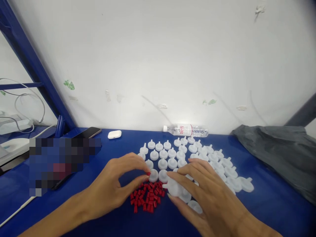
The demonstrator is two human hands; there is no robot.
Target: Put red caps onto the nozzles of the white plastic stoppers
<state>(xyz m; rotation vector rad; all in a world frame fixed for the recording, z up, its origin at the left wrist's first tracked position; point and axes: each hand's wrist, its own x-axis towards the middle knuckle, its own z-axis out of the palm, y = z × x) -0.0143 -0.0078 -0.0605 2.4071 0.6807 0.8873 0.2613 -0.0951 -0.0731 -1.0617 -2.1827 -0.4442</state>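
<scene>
Blue tabletop [106,184] w/ bottle [185,130] nr white wall [158,59].

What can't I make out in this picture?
All in the head view:
- White pieces under the right hand: covered by it, so uncountable.
- Red piece in the left hand: mostly hidden by its fingertips.
- Bottle label: print too small to read.
- Whatever lies beneath the pixelated patch: blocked out.
- Grey sheet: cut off by the right edge.
</scene>
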